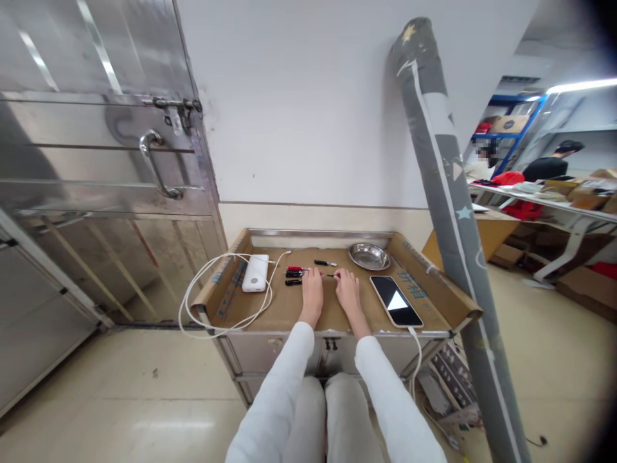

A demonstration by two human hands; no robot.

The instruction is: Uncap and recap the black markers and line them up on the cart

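Both my hands rest on a cardboard-covered cabinet top (289,308). My left hand (312,288) lies knuckles up, its fingertips touching a red-and-black screwdriver (295,270). My right hand (347,287) has its fingers curled together on a thin black tool (330,276) that lies between the two hands. Two more small black tools (293,278) lie left of my left hand. Another black-and-white screwdriver (326,263) lies farther back. Whether my left hand's fingers grip anything is too small to make out.
A white power bank (255,272) with a looping white cable (212,321) sits at the left. A metal bowl (369,256) stands at the back right, a phone (396,300) at the right. A rolled grey mat (448,212) leans nearby. People work at a far table (544,199).
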